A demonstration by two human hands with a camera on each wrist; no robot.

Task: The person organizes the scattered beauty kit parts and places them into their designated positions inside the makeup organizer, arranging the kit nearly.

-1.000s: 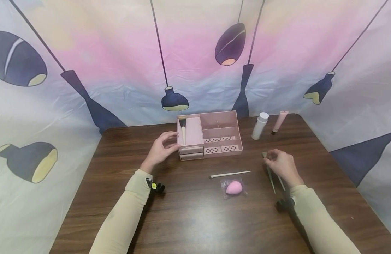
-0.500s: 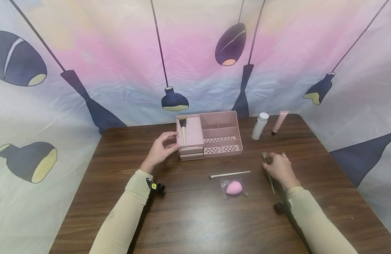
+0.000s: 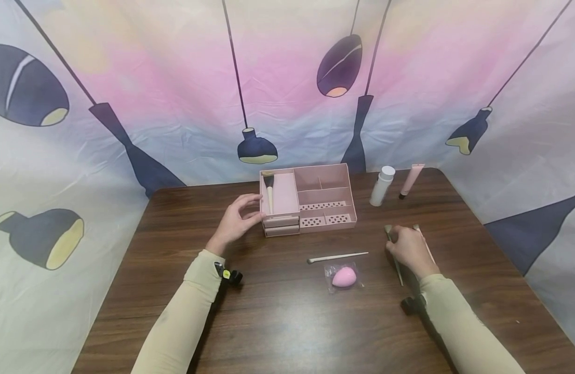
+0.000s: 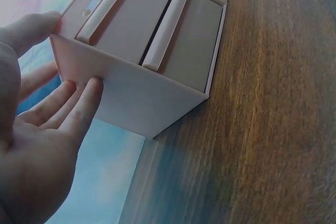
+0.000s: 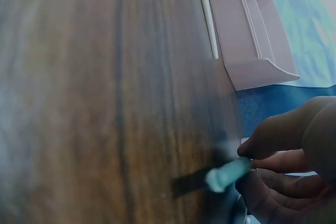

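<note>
In the head view my left hand (image 3: pixel 238 221) touches the left side of a pink makeup organizer (image 3: pixel 322 179). Its thumb rests at the organizer's front edge, and the other fingertips lie against the side wall, as the left wrist view shows. My right hand (image 3: pixel 412 251) pinches a green makeup brush (image 5: pixel 229 175) between thumb and fingers over the table. Part of that brush is hidden behind the hand. Just right of the hand lies another brush (image 3: pixel 427 246), partly covered. A large brush (image 3: pixel 270 195) lies in the organizer's top left tray.
A white brush (image 3: pixel 338 256) lies on the brown table (image 3: pixel 287 332) in front of the organizer. Nearer is a pink makeup sponge (image 3: pixel 345 277) in clear wrapping. A white bottle (image 3: pixel 383 186) and a pink tube (image 3: pixel 412 181) stand at the back right.
My right hand has shifted slightly left and lower with the green brush. More of the second brush now shows on the hand's right. My left hand stays still.
</note>
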